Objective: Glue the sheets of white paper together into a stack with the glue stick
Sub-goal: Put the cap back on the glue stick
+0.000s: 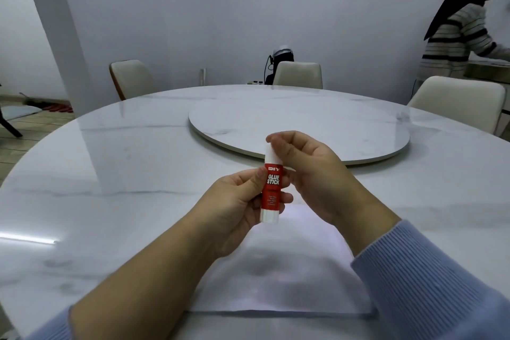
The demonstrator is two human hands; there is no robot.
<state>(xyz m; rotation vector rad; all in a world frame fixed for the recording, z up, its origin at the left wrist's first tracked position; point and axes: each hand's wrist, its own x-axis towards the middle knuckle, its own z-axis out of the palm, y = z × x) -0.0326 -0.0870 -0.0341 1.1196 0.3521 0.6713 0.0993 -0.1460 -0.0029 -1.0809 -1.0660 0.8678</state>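
**Cap still on the glue stick**

At frame centre the left hand [237, 201] grips the glue stick [271, 188] by its red barrel; the right hand [306, 174] pinches its white cap [271, 153]. It looks light, rigid, smooth (likely slippery). The limp white paper [281, 284] lies below.

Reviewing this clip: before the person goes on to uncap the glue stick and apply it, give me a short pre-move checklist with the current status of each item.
1. Glue stick held firmly by its body in the left hand: ok.
2. Right hand fingers on the white cap: ok.
3. Cap off: not ok, it is on the tube.
4. White paper lying flat on the table beneath the hands: ok.
5. Number of sheets in the pile: cannot tell.
6. Lazy Susan clear of the paper: ok, it sits behind it.
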